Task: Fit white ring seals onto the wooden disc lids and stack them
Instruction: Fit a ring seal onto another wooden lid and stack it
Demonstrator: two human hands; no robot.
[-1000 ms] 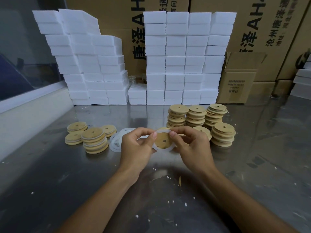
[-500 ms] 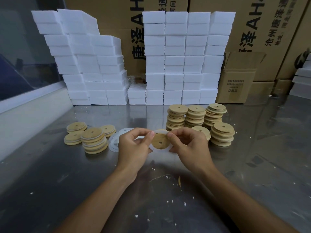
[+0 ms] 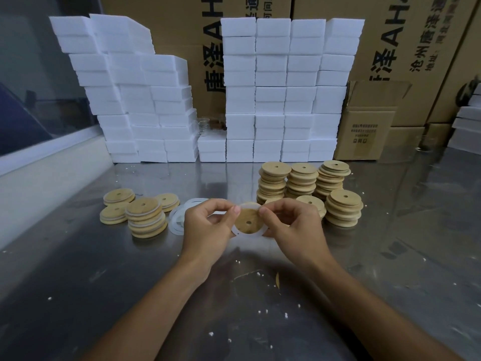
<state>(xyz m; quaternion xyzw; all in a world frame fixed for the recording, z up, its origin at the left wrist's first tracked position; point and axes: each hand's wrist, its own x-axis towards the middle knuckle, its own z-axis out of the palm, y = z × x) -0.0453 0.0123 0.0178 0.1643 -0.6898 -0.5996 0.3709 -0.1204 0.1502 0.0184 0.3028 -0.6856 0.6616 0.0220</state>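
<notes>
You're pinching the wooden lid from both sides, held up over the steel table about dead centre between your wrists. Your left hand is gripping its left edge with the thumb tip near the top, and your right hand is mirroring that on the right edge, fingers curled round behind. The white ring seal is sitting round the disc, showing as a pale band along the bottom and a bit at the top, so I'm guessing it's only partly seated.

The thing that matters: the disc is facing you flat-on, centre hole towards the camera, and the loose-looking part of the ring is hanging at the bottom, below both thumbs. Both hands are equally near, so either could be sliding down to press it home.

Further out, the loose rings are lying just left of your left hand, the finished-looking stacks beyond those, and the taller lid stacks behind your right hand.
</notes>
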